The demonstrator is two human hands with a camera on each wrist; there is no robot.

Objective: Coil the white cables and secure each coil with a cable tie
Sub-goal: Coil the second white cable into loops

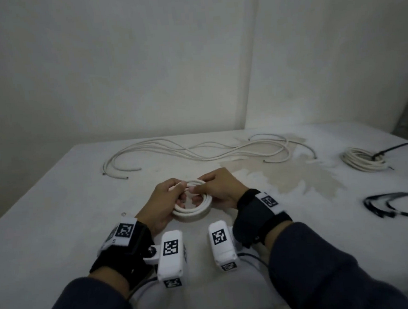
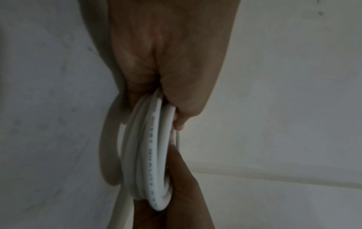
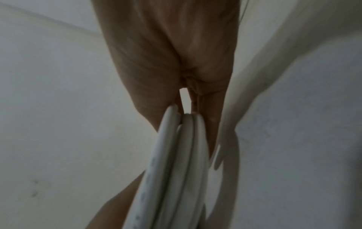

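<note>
A small coil of white cable (image 1: 194, 209) is held just above the white table (image 1: 57, 212), in front of me at the centre. My left hand (image 1: 167, 200) grips its left side, with fingers through the ring. My right hand (image 1: 218, 189) pinches the far right of the coil. In the left wrist view the coil (image 2: 152, 155) shows edge-on between both hands. In the right wrist view its turns (image 3: 176, 162) run out from my right hand's fingers. Loose white cables (image 1: 198, 150) lie spread along the far side of the table.
A finished white coil (image 1: 363, 162) with a black cable tie (image 1: 391, 149) lies at the far right. Several black cable ties (image 1: 390, 205) lie at the right. A pale stain (image 1: 296, 174) marks the tabletop. Walls stand close behind.
</note>
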